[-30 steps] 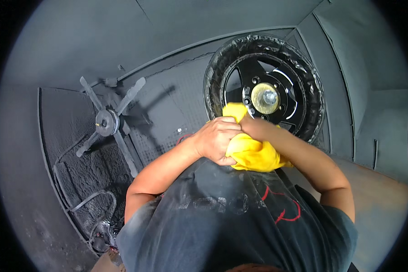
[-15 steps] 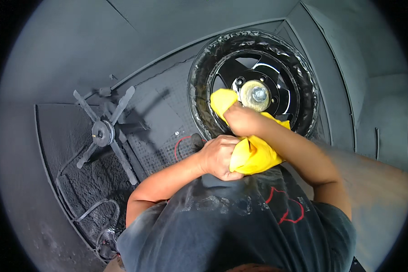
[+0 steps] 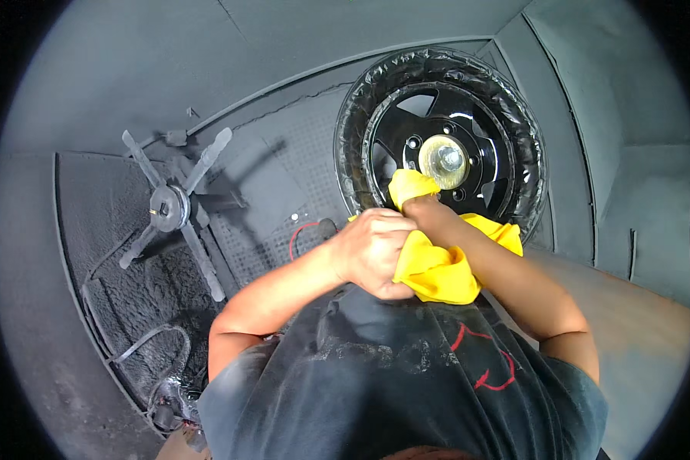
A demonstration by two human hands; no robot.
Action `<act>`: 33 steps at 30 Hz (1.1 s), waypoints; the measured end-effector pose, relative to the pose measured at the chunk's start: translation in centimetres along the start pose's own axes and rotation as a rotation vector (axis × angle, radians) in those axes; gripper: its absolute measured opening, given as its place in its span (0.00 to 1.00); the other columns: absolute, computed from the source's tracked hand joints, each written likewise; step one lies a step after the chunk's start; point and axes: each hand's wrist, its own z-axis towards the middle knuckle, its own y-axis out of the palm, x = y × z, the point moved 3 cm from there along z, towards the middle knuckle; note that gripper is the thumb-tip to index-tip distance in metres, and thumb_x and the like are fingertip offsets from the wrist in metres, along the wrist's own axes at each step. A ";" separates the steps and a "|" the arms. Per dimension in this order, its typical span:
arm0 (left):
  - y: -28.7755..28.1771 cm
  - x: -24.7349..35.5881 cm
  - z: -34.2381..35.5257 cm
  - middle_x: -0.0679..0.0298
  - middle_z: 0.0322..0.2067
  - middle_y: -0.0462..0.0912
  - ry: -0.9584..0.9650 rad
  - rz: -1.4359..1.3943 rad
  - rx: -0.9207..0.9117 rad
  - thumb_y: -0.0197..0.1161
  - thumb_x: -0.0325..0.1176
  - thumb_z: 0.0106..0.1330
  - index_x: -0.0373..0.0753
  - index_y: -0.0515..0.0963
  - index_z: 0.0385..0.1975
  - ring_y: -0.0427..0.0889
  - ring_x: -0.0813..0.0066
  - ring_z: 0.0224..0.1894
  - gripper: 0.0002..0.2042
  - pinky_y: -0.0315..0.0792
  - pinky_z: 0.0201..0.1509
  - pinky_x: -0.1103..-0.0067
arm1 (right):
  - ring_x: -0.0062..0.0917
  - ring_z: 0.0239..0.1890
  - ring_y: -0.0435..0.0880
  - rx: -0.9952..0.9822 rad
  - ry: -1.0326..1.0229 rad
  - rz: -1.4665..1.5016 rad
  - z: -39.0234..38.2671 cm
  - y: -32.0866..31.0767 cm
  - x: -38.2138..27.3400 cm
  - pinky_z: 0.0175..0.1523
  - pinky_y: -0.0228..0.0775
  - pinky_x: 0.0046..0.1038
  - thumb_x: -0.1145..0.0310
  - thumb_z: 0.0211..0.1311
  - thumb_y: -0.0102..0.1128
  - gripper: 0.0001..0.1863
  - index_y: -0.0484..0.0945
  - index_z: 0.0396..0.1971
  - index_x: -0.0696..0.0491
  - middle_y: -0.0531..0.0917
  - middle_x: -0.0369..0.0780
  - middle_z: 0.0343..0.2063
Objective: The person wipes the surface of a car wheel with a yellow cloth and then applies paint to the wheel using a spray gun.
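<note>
A black spoked wheel point(image 3: 492, 157) stands in front of me, its outer ring point(image 3: 350, 138) wrapped in wrinkled, shiny dark plastic. At its hub sits a pale yellow round cover point(image 3: 432, 156) with a glossy, clear-looking middle. My right hand point(image 3: 428, 208) is closed on a bright yellow cloth point(image 3: 443, 268), part of which wraps over its fingers against the lower spokes. The fingertips are hidden by the cloth. Lower and to the left, my left hand point(image 3: 376, 249) forms a fist gripping another part of the cloth, close to my chest. More cloth hangs out beyond my right wrist.
A grey stand with a round hub point(image 3: 169, 208) and several arms is at the left. Below it lies a dark, rough-surfaced panel point(image 3: 134, 307) with a hose point(image 3: 157, 335). A red cord point(image 3: 295, 239) curves over the dotted floor. Grey walls point(image 3: 130, 61) enclose the space.
My right hand has shifted down and right with the cloth over the wheel. The left hand still grips the cloth, now slightly higher. The whole view has moved a little.
</note>
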 end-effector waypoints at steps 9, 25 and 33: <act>-0.4 -2.5 -2.3 0.65 0.23 0.76 -0.031 0.133 0.003 0.72 0.41 0.40 0.42 0.79 0.27 0.78 0.66 0.24 0.16 0.72 0.26 0.72 | 0.50 0.41 0.83 0.123 -0.011 0.036 -0.1 0.9 -0.2 0.51 0.71 0.47 0.69 0.51 0.59 0.11 0.82 0.29 0.61 0.83 0.55 0.32; 1.3 3.8 -4.4 0.60 0.29 0.82 0.035 0.058 0.176 0.72 0.38 0.42 0.37 0.81 0.33 0.82 0.61 0.27 0.18 0.77 0.31 0.72 | 0.49 0.40 0.83 0.072 0.004 -0.294 1.7 0.1 -3.8 0.50 0.74 0.44 0.71 0.52 0.55 0.11 0.80 0.31 0.63 0.83 0.55 0.33; 0.7 1.6 -5.4 0.65 0.23 0.80 -0.051 0.081 0.111 0.72 0.43 0.47 0.43 0.84 0.36 0.79 0.64 0.22 0.17 0.73 0.26 0.73 | 0.46 0.39 0.85 0.000 -0.036 -0.167 1.1 -0.1 -5.1 0.50 0.75 0.42 0.61 0.56 0.56 0.15 0.83 0.29 0.59 0.84 0.52 0.32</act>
